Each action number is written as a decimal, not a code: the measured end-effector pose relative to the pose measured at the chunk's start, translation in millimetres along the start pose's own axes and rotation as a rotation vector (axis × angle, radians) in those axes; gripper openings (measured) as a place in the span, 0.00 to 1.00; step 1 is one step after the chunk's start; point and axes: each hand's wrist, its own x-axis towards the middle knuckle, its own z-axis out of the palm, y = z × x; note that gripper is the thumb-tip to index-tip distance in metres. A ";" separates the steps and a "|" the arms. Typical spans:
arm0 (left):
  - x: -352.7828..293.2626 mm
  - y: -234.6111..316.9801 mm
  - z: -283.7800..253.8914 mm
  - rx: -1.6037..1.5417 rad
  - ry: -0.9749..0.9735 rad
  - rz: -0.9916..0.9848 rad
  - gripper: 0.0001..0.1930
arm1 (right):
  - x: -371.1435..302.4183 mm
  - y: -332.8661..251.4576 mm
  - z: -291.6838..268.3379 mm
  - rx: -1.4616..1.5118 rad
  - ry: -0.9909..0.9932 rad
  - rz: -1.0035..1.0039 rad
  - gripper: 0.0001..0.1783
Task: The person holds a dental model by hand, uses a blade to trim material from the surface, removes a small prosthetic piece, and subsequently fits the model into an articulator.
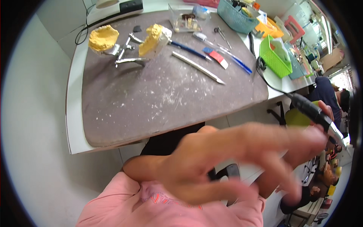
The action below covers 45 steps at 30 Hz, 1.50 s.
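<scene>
My left hand (227, 155) reaches across my body to the right, close to the camera and blurred. Its fingers are spread and hold nothing; the longest overlaps my right forearm, and I cannot tell if they touch. Out at the right, beyond the table edge, my right hand (326, 109) grips a black rotary handpiece (308, 108) with a metal nose, its cord running back to the tabletop. Much of that hand is hidden. On the table's far left stands a metal dental articulator (126, 51) carrying a yellow plaster cast (104, 38) and a second yellow-and-white cast (154, 39).
On the brown mat (151, 98) lie a silver knife (198, 68), a dark blue pen-like tool (191, 50), a blue-handled brush (223, 51) and a red-blue eraser (216, 57). A clear box (185, 24), teal basket (236, 19) and green basket (276, 56) stand behind. People sit at right.
</scene>
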 end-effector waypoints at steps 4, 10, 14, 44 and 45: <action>-1.9 -47.6 -7.7 0.309 -0.029 -0.118 0.32 | 0.7 -33.0 8.1 0.018 -0.172 0.081 0.34; 6.9 -66.5 -3.0 0.130 -0.250 -0.270 0.27 | 13.8 -44.3 26.9 0.434 -0.711 0.286 0.28; -1.8 -73.5 -5.0 -0.215 -0.059 -0.433 0.21 | 30.9 -50.3 35.5 0.379 -0.924 0.373 0.23; -61.3 -85.5 -6.0 -0.248 0.166 -0.842 0.26 | 59.3 68.1 195.8 -0.225 -0.868 -0.021 0.06; -62.1 -86.3 -6.7 -0.244 0.169 -0.860 0.26 | 56.5 67.4 195.4 -0.220 -0.964 0.014 0.06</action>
